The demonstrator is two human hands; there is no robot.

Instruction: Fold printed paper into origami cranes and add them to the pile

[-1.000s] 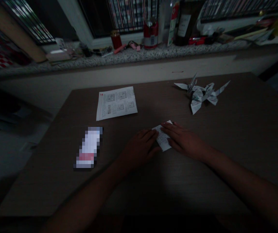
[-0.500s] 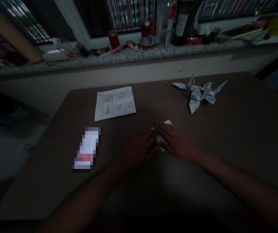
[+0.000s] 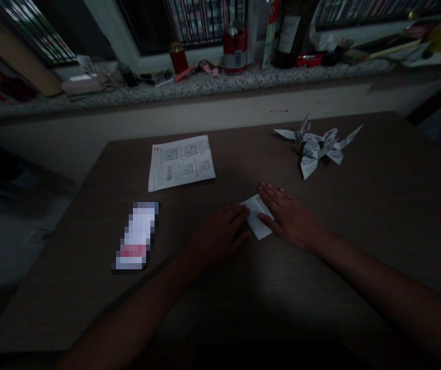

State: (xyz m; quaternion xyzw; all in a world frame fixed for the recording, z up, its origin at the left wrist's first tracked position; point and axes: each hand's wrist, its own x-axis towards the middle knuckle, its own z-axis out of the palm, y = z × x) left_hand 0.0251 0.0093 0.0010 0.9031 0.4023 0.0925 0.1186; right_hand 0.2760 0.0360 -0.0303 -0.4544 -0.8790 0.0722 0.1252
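Note:
A small folded piece of printed paper lies flat on the wooden table between my hands. My left hand rests on its left edge, fingers stretched out and pointing inward. Along the paper's right side lies my right hand, its fingers extended and the thumb on the paper. Both palms face down, and neither hand grips anything. Part of the paper is hidden under the fingers.
Folded paper cranes stand at the back right of the table. A printed sheet lies at the back left, with a phone in front of it. A drinks can and bottles line the stone windowsill.
My right hand has slid right and slightly away across the paper, uncovering more of its printed face. My left hand has hardly moved.

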